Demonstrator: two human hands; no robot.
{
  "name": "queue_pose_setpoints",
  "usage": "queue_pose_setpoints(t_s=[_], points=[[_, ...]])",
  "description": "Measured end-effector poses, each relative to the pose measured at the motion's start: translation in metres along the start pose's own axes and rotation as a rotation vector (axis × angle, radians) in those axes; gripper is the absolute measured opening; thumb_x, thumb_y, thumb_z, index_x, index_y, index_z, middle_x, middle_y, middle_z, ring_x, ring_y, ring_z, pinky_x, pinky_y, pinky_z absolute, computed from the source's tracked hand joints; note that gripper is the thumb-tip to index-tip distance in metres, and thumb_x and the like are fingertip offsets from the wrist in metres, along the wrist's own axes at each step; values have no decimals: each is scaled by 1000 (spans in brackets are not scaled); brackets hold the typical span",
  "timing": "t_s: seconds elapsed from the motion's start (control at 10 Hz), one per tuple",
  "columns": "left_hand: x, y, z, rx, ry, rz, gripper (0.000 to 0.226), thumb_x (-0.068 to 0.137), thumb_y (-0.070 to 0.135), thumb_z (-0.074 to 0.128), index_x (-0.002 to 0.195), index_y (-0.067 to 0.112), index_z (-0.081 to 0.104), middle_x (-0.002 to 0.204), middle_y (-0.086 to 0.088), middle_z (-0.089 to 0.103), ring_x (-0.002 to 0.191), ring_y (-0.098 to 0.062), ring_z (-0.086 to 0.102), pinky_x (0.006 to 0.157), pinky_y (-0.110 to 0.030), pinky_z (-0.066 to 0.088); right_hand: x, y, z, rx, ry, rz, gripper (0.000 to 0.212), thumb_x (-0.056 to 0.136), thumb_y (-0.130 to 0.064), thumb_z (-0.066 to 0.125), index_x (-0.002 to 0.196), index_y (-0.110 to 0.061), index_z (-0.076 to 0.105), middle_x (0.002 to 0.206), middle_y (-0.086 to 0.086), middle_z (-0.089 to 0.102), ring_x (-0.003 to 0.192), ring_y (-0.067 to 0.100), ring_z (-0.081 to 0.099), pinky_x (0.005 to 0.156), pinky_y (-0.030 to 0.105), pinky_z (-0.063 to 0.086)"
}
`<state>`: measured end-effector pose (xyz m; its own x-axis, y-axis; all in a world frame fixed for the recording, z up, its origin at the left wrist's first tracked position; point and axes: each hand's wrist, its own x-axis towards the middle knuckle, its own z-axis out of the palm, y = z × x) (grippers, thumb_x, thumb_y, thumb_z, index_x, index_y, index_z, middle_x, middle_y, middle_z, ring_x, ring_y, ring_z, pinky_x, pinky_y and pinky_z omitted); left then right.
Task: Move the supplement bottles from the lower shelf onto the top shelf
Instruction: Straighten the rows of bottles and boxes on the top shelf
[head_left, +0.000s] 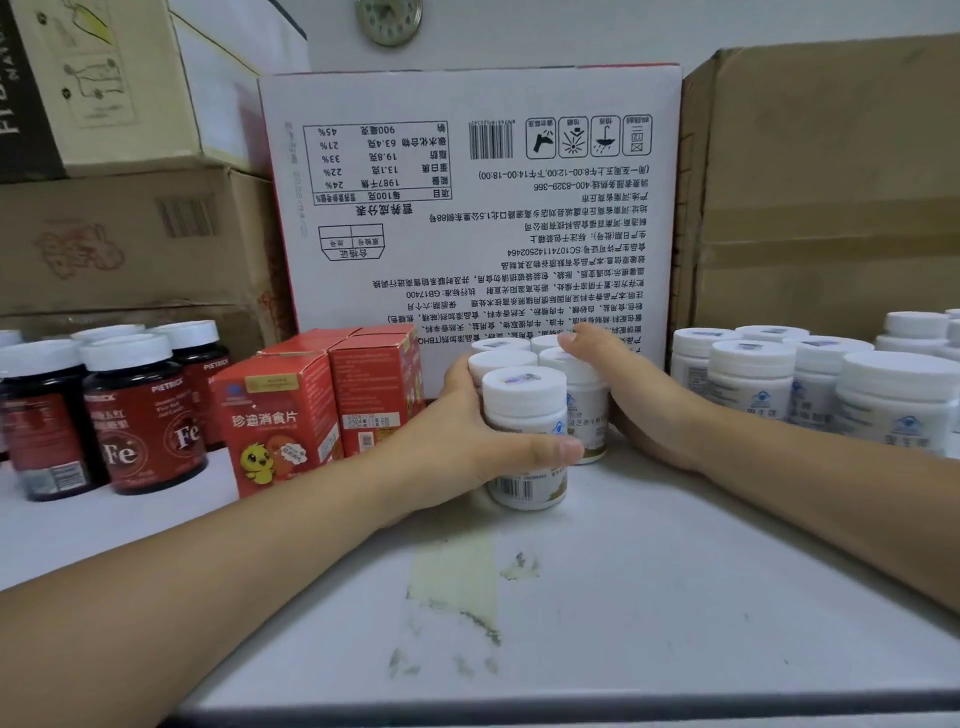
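White shelf surface (597, 597) runs ahead of me, backed by a big printed carton (467, 208), with red boxes (291, 415) to the left and more white bottles (810, 379) to the right. I have a cluster of white supplement bottles (524, 410) pressed between both hands — the left hand (467, 441) wraps the front bottle with its thumb across the label, the right hand (623, 395) lies flat against the far side, fingers (582, 340) curled over the rear caps. Every bottle stands upright, long axis vertical, caps up, with the front label toward me. To set them down well, I judge I should keep even inward pressure, slide the group back against the carton, then release both hands together so none tips.
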<state>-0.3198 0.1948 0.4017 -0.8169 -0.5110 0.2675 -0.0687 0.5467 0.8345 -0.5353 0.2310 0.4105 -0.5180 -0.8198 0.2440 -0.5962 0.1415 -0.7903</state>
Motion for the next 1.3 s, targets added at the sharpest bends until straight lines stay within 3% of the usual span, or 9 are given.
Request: queue_pose_setpoints(t_s=[0.2,0.3,0.5,0.6,0.7,0.8,0.9,1.0,1.3], points=[[-16,30,-12,209,68,-1,148,46,63,85,155,23,-8,151,17,32,134,-2,35,107,-22,27,-58,-46,-24,129,91,-128,73,82,-62,46,147,-34,27,143,-14,35,128,11,38,108,39,31],[-22,60,-32,355,88,41,151,41,75,78,155,26,-7,161,6,19,143,-12,28,114,-29,24,-79,-77,-30,63,103,-295,50,90,-55,37,134,-33,42,134,-10,45,122,11,41,111,43,30],[-62,91,-109,527,111,153,142,34,85,71,153,32,14,157,12,30,138,-3,34,117,-36,25,-101,-162,-3,153,122,-320,58,82,-47,42,133,-21,48,141,3,47,127,21,44,111,48,30],[-77,73,-135,440,140,143,128,41,77,78,149,36,24,138,33,45,122,17,42,109,-25,33,-98,-178,25,288,87,-276,37,91,-36,45,122,-16,50,124,5,54,122,24,46,110,44,31],[-83,42,-142,326,171,135,96,57,57,86,132,47,27,94,56,40,83,39,41,82,-5,34,-93,-184,69,373,31,-144,16,94,-31,44,98,-17,49,87,0,48,90,18,47,89,34,37],[-78,15,-140,161,195,102,75,74,26,80,118,42,21,90,42,36,67,37,45,60,4,38,-85,-180,110,415,127,-24,22,91,-33,44,100,-13,49,95,6,57,91,24,56,87,40,46],[-72,-3,-134,11,178,96,68,75,10,75,109,40,24,83,39,39,62,32,50,55,1,41,-73,-168,130,425,278,38,42,87,-40,43,118,-10,45,122,11,55,112,31,53,99,47,42],[-69,-20,-137,-96,138,90,58,69,20,81,95,41,33,70,42,55,67,28,55,57,-1,43,-63,-150,142,470,273,64,70,72,-59,43,131,-21,46,119,4,61,107,24,58,98,48,43],[-61,-48,-141,-162,-14,91,97,54,40,86,137,34,37,118,5,70,107,-15,68,97,-42,51,-31,-124,153,556,113,18,70,62,-75,49,112,-29,64,107,2,71,101,26,67,100,49,44]])
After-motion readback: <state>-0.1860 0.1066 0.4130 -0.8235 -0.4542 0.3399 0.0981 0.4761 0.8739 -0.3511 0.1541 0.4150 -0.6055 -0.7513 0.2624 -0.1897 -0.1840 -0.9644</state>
